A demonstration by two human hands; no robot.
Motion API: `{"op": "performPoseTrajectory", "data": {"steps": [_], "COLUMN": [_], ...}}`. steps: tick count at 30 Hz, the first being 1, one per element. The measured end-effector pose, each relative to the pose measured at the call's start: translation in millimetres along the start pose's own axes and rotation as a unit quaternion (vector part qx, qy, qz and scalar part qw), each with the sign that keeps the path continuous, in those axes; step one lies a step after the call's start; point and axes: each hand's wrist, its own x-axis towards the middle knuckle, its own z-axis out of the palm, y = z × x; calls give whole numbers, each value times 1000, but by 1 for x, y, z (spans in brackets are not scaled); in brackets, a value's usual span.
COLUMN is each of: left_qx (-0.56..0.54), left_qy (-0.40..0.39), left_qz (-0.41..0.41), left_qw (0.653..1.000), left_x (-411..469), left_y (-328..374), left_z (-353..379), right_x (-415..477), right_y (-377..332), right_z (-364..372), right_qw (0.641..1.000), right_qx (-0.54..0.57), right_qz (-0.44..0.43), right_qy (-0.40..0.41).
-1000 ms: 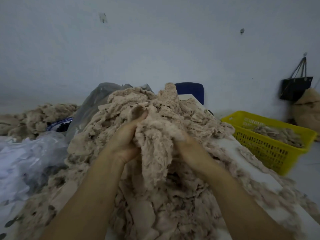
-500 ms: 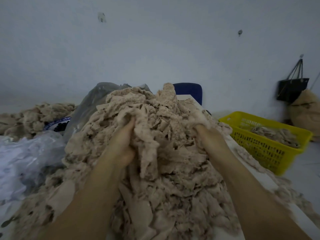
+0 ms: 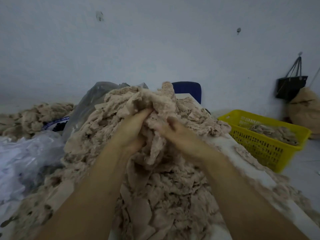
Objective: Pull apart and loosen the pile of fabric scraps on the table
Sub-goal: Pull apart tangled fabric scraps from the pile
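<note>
At frame centre our left hand (image 3: pixel 131 130) and blurred right hand (image 3: pixel 175 131) both clench curled fingers round the pile of fabric scraps (image 3: pixel 173 187).

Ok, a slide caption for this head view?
Left hand and right hand grip the top of the scrap pile; yellow basket beside.

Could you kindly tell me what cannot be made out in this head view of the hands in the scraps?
Left hand: head view, fingertips buried in the pile of fabric scraps it grips.
Right hand: head view, motion blur hides its grip.
Table: head view, mostly covered by scraps.
Blue-patterned object: head view, half hidden behind plastic bags.
</note>
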Motion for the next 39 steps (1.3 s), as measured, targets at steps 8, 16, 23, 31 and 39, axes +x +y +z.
{"op": "performPoseTrajectory", "data": {"steps": [8,16,23,31,39], "left_qx": [-251,-284,-277,60,93], "left_qy": [80,164,146,18,-125], "left_qz": [-34,-57,-30,-57,-133], "left_qw": [964,943,949,996,979], "left_x": [8,22,20,2,-15], "left_y": [18,20,20,2,-10], "left_z": [-36,-80,-101,-26,2], "right_x": [-13,-10,-14,7,11], "right_y": [58,66,67,2,-5], "right_z": [-18,-73,-84,-35,-29], "right_qw": [950,909,926,940,938], "right_qx": [-283,-339,-220,-268,-297], "right_qz": [23,75,116,-4,-11], "right_qy": [129,230,283,212,179]}}
